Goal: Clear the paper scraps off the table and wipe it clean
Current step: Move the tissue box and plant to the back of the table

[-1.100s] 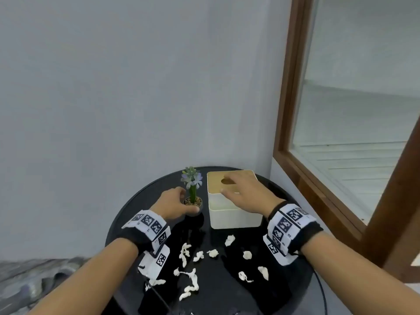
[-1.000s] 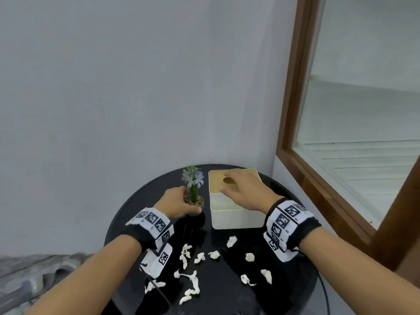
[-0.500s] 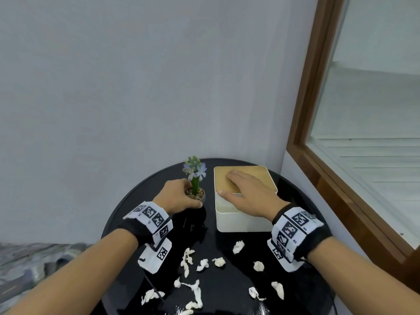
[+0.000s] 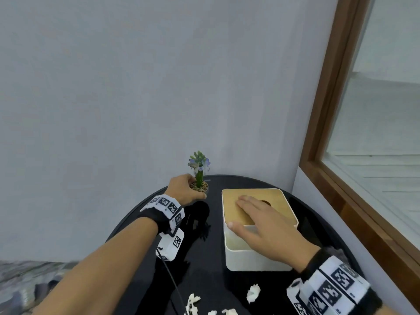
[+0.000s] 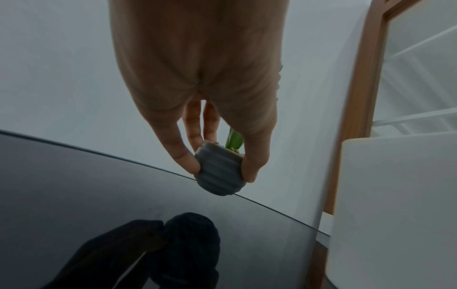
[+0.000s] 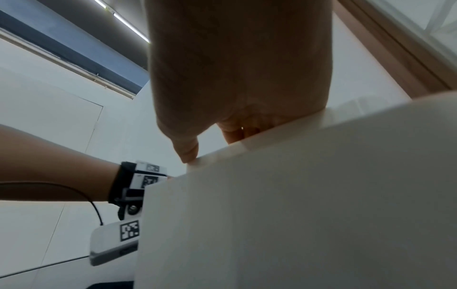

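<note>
I see the round black tabletop [image 4: 318, 223] under both hands. My right hand [image 4: 263, 226] lies flat on the white tissue box [image 4: 250, 258], fingers straight over its wooden lid [image 4: 231, 208], thumb at the lid's near-left edge. Left of it, my left hand [image 4: 184, 192] has its grip curled round the small grey plant pot [image 5: 217, 172], held off the surface. The paper scraps [image 4: 253, 293] lie nearer me than both hands, well apart from either grip.

Paper scraps [image 4: 253, 293] partly cropped below
</note>
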{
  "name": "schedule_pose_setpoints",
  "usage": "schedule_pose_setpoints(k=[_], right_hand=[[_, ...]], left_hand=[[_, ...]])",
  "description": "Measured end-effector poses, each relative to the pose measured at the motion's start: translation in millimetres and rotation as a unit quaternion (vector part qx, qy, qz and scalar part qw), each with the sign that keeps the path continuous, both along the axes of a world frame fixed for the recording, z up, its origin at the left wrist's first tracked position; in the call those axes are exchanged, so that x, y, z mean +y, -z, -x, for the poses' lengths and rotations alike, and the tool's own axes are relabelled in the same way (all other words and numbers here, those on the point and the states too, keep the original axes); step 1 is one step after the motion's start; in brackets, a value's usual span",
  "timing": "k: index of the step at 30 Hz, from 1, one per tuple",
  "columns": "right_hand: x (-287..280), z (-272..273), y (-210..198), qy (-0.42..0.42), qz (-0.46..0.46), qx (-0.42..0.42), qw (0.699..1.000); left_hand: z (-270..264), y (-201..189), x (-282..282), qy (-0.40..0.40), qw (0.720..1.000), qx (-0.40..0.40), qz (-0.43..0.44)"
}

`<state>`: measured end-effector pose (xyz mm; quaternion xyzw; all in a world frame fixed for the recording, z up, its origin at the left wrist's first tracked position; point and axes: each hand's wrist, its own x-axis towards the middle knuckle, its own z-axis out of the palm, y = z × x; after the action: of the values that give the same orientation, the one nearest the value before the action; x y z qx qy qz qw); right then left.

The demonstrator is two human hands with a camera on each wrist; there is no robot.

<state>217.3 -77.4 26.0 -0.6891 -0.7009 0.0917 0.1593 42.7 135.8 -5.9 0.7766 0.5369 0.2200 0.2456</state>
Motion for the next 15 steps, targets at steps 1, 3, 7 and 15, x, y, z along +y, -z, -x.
schedule_pose_setpoints(k=[1, 3, 7, 15], right_hand=[[0.5, 0.1, 0.8, 0.0, -0.002, -0.001, 1.0], [1.5, -0.5, 1.7, 0.0, -0.006, 0.001, 1.0], [1.9, -1.4, 1.4, 0.002, -0.004, -0.001, 1.0], [3.2, -1.9, 3.4, 0.005, -0.004, 0.002, 1.0]], left_hand=[[-2.3, 0.4, 5.9, 0.0, 1.0, 0.001, 0.001], [-6.8, 1.6, 16.0, 0.002, 1.0, 0.007, 0.003], [-10.5, 8.0, 34.3, -0.009, 1.0, 0.003, 0.008], [-12.9, 15.2, 56.3, -0.019, 0.999, -0.013, 0.026]])
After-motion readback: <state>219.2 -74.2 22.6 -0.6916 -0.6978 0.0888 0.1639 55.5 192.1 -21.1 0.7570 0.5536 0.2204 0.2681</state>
